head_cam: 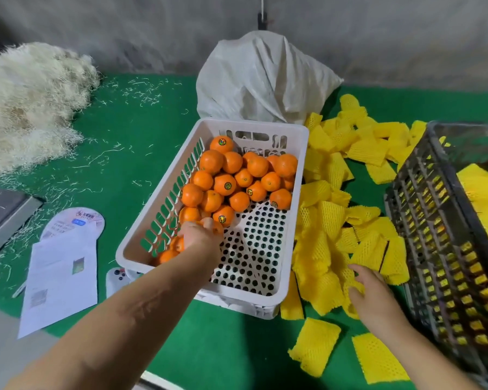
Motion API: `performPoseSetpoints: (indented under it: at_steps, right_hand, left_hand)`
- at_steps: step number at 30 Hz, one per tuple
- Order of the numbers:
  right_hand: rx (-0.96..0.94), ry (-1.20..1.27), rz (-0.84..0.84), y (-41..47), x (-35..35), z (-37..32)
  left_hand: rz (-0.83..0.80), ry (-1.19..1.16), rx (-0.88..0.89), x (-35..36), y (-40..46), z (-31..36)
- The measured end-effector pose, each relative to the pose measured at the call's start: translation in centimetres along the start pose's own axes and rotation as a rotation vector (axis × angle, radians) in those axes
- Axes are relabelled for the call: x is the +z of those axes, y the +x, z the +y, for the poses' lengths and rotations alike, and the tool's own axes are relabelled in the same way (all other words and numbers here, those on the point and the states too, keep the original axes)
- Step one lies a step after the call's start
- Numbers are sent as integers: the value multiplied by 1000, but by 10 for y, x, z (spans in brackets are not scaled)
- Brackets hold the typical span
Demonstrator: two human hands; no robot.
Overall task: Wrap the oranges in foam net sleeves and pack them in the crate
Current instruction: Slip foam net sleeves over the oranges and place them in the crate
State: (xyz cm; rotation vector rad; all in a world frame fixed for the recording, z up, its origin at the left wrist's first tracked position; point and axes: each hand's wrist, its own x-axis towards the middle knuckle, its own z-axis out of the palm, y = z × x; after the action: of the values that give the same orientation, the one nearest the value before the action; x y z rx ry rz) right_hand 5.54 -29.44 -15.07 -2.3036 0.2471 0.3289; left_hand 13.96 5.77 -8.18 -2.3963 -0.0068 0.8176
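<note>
A white perforated basket (299,175) in the middle holds several bare oranges (238,175), heaped toward its far end. My left hand (199,235) reaches into the basket's near left corner and grips an orange (216,225) at the edge of the heap. Right of the basket lies a loose pile of yellow foam net sleeves (330,243). My right hand (371,291) rests on that pile, its fingers curled onto a sleeve (352,287). A dark slatted crate (423,220) at the far right holds yellow-sleeved fruit (479,184).
The table is covered in green cloth (141,130). A heap of pale shredded filler (26,99) sits at back left, a white sack (259,80) behind the basket. Papers (59,274), a small device (116,278) and a grey scale (3,215) lie at the left.
</note>
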Motion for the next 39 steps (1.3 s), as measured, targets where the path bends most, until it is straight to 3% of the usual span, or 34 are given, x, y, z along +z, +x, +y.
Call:
performPoseSetpoints:
  at_steps: [6, 8, 10, 13, 16, 18, 23, 29, 34, 39]
  right_hand:
    - [-49, 333, 240, -6, -12, -37]
    - [-60, 463, 321, -13, -18, -55]
    - [-12, 639, 372, -20, -27, -77]
    - [160, 861, 266, -24, -42, -105]
    - [128, 1273, 119, -28, -57, -123]
    - [34, 1368, 102, -35, -65, -130]
    - [73, 891, 424, -42, -67, -127]
    - [-143, 489, 667, -36, -56, -119]
    - [-203, -28, 491, -31, -48, -116]
    - [-195, 143, 428, -30, -54, -118]
  left_hand:
    - [224, -325, 9, -10, -16, -8]
    - [414, -532, 53, -18, -26, -6]
    - [632, -887, 199, -29, -39, 8]
    - [682, -1646, 580, -52, -76, 39]
    - [797, -1821, 760, -64, -104, 72]
    - [767, -1901, 800, -67, -114, 91]
    - [542, -2089, 827, -55, -124, 108]
    - [341, -2114, 914, -57, -126, 96]
    - [140, -2094, 1064, -56, -122, 90]
    - [209, -1978, 1044, -60, -122, 95]
